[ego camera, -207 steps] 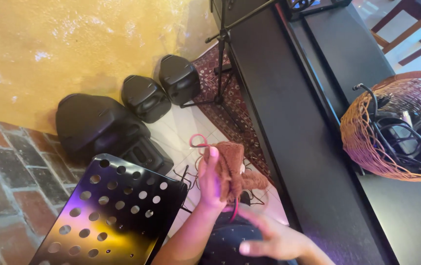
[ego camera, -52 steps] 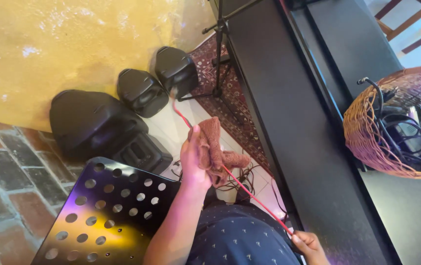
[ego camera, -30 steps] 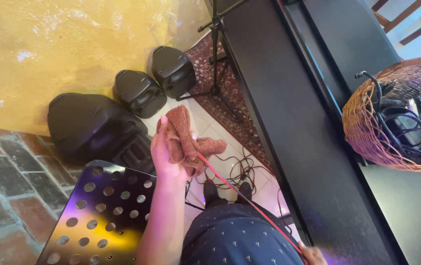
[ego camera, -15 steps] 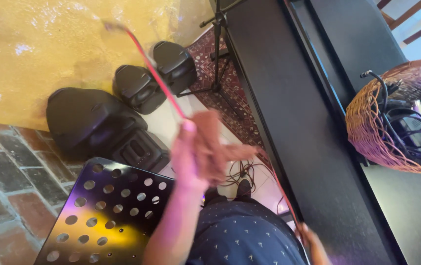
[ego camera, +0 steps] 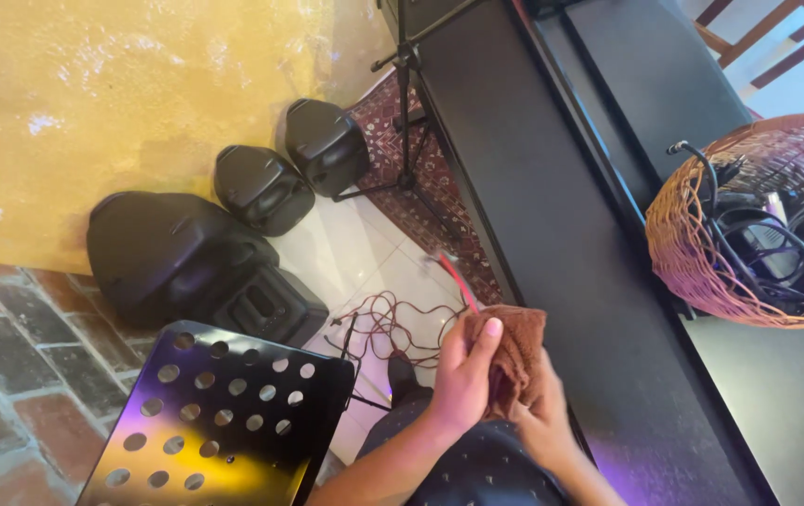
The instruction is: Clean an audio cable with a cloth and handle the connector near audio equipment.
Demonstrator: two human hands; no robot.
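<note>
Brown cloth [ego camera: 514,361] hides the red cable's [ego camera: 456,278] lower run.

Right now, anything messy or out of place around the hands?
Yes: reddish cable lies in a loose tangle on the floor tiles beside the large speaker. One red strand runs up into the brown cloth gripped by both hands.

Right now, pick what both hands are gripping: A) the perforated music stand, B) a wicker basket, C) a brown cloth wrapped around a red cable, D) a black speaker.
C: the left hand and right hand clasp a brown cloth, with the red cable emerging from it.
</note>
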